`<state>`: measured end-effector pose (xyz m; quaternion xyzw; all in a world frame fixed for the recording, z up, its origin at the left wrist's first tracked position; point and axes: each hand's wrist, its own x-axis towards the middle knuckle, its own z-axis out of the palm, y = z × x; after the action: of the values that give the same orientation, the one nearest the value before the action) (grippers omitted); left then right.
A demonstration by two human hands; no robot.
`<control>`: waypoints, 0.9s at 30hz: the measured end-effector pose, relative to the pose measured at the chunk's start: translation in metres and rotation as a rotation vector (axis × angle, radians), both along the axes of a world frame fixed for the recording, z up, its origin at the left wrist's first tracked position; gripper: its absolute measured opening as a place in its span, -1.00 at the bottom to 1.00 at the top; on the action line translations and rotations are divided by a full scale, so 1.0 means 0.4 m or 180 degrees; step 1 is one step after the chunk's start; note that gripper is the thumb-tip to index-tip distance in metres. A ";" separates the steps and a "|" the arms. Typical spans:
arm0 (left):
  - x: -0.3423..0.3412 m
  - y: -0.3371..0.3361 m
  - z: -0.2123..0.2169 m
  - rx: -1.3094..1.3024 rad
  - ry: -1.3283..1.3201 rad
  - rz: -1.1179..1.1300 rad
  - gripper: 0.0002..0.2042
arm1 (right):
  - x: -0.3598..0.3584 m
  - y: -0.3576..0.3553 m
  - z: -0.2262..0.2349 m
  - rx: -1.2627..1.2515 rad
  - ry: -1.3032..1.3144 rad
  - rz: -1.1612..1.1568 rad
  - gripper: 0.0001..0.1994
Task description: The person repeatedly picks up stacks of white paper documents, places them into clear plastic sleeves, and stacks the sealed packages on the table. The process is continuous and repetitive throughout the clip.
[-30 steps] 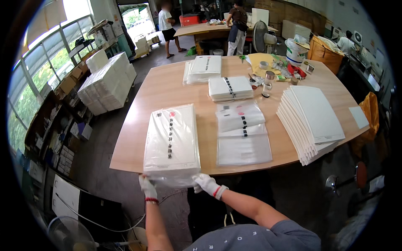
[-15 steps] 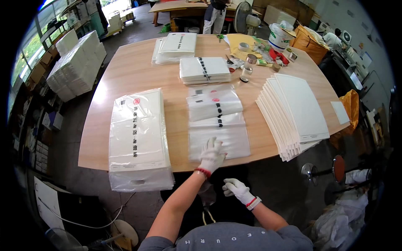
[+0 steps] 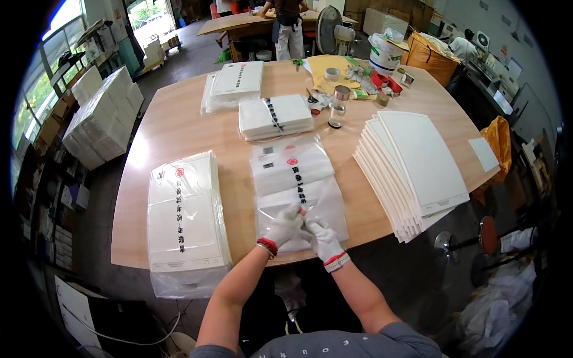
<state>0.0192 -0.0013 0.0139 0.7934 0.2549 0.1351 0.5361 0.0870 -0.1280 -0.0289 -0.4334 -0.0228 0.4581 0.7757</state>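
Both of my hands wear white gloves and meet over a clear plastic bag (image 3: pixel 325 197) with dark printing and a red mark, on top of a flat pile of such bags. My left hand (image 3: pixel 285 225) is closed at the bag's near part, fingertips pinched together. Beside it, touching or nearly so, my right hand (image 3: pixel 323 238) has its fingers bent inward on the same film. The gloves partly hide what lies between the fingertips. Left of the pile lies a stack of bagged white sheets (image 3: pixel 185 221). On the right, a fanned stack of white boards (image 3: pixel 421 164) leans over itself.
The wooden table (image 3: pixel 239 164) also bears folded bags (image 3: pixel 277 114), another bagged stack (image 3: pixel 237 79), a glass jar (image 3: pixel 338 107), tape rolls, scissors and a white bucket (image 3: pixel 385 55). A stool (image 3: pixel 487 234) stands at right, white bundles (image 3: pixel 104 113) at left. People are in the background.
My right hand has come up from below the table edge to join the left over the bag. My left hand went from lying spread on the bag to pinching. The view has shifted slightly.
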 end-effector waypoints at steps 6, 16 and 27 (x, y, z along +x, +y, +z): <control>-0.010 0.125 0.007 -0.2648 -0.1280 0.0703 -0.88 | 0.099 -0.198 0.003 -0.2842 -0.3790 0.0502 -0.70; 0.026 0.003 0.230 -0.0659 -0.0714 -0.0397 -0.73 | 0.011 0.092 0.002 -0.2448 -0.6601 -0.0611 -0.86; -0.101 -0.106 0.254 0.3189 -0.1152 0.0424 -0.53 | 0.254 -0.420 0.396 -0.2238 -0.6457 -0.0444 -0.53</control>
<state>-0.0214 -0.0438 0.1155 0.8982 0.1125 0.4085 0.1174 0.1888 -0.2961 0.1293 -0.8104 -0.4979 -0.1796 0.2511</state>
